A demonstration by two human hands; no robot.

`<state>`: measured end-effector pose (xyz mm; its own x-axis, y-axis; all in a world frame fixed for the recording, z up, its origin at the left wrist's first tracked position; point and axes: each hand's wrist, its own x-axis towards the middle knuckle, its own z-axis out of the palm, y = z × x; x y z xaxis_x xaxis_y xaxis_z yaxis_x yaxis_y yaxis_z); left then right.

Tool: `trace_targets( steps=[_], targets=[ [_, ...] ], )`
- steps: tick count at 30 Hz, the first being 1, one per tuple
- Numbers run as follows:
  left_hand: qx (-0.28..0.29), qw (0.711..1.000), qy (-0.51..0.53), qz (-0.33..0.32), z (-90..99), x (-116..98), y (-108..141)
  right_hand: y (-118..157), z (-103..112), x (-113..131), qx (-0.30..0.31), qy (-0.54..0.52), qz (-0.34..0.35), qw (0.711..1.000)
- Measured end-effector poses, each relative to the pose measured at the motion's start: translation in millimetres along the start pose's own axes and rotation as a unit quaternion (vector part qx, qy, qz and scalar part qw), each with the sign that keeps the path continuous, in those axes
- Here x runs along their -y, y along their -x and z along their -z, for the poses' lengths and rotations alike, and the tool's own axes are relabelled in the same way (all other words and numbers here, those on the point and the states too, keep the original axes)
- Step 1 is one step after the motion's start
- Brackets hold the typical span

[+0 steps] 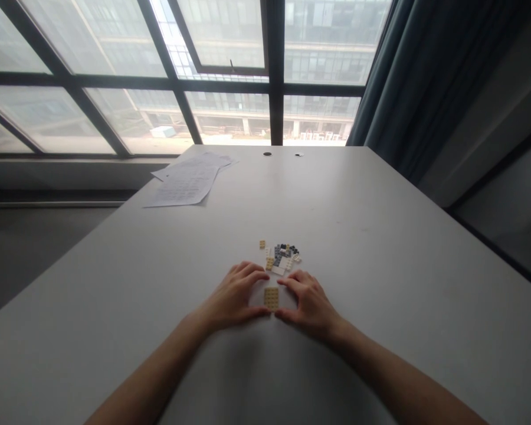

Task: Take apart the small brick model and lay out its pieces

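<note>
Left hand [236,295]: bare, curved at left of the plate, with wide space between thumb and forefinger; thumb tip at the near edge, not possible to tell if touching.
Right hand [310,302]: curved in same manner from the right side, also wide between thumb and forefinger; contact of the thumb with the plate not clear.
Tan studded plate [271,299]: flat on the white table [358,265], between both hands, studs up.
Small pieces [283,258]: in a loose group just beyond the fingertips, of black, grey, white and tan colour.
Single tan piece [262,244]: at the far left of this group, slightly apart.
Papers [186,184]: printed, overlapping, near the far left corner of the table.
Behind the table: large windows [232,112], with dark curtain [393,88] at right.
</note>
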<state>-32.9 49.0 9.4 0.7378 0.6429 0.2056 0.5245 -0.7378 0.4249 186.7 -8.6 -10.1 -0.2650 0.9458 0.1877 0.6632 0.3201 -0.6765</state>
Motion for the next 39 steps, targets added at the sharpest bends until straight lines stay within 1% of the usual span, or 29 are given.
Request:
trace_targets(
  steps=[3,7,12,17,21,24,26,27,28,29,31,33,36,39],
  targets=[
    [0.007,0.999,-0.031,-0.007,-6.9,1,7,1,-2,1,0.014,0.036,-0.002,0.999],
    [-0.008,0.999,-0.046,-0.017,-12.0,2,6,0,-2,2,0.018,0.065,0.001,0.998],
    [-0.024,0.998,-0.047,-0.019,-13.4,2,4,-1,-3,2,0.014,0.074,0.004,0.997],
    [-0.027,0.998,-0.052,-0.019,-15.5,3,5,-1,-4,2,0.011,0.089,0.004,0.996],
    [-0.026,0.999,-0.045,-0.015,-13.4,3,7,-1,-3,2,0.010,0.072,0.007,0.997],
    [-0.045,0.998,-0.036,0.012,-10.2,9,5,-5,2,-5,-0.020,0.057,-0.006,0.998],
    [-0.073,0.995,-0.047,0.049,-9.6,19,-1,-11,5,-14,-0.053,0.094,-0.031,0.994],
    [-0.081,0.993,-0.057,0.066,-10.0,26,-6,-16,7,-19,-0.058,0.125,-0.041,0.990],
    [-0.080,0.991,-0.069,0.079,-10.7,33,-11,-21,8,-24,-0.051,0.158,-0.046,0.985],
    [-0.066,0.991,-0.082,0.088,-11.7,39,-17,-27,8,-28,-0.033,0.186,-0.047,0.981],
    [-0.018,0.989,-0.108,0.096,-13.7,50,-29,-38,7,-35,0.018,0.224,-0.042,0.973],
    [0.032,0.986,-0.131,0.097,-15.2,55,-40,-48,5,-38,0.053,0.244,-0.035,0.968],
    [0.075,0.982,-0.151,0.084,-17.1,55,-51,-59,1,-38,0.066,0.260,-0.015,0.963],
    [0.078,0.982,-0.156,0.071,-19.9,53,-58,-69,-1,-39,0.059,0.267,-0.001,0.962]
  ],
)
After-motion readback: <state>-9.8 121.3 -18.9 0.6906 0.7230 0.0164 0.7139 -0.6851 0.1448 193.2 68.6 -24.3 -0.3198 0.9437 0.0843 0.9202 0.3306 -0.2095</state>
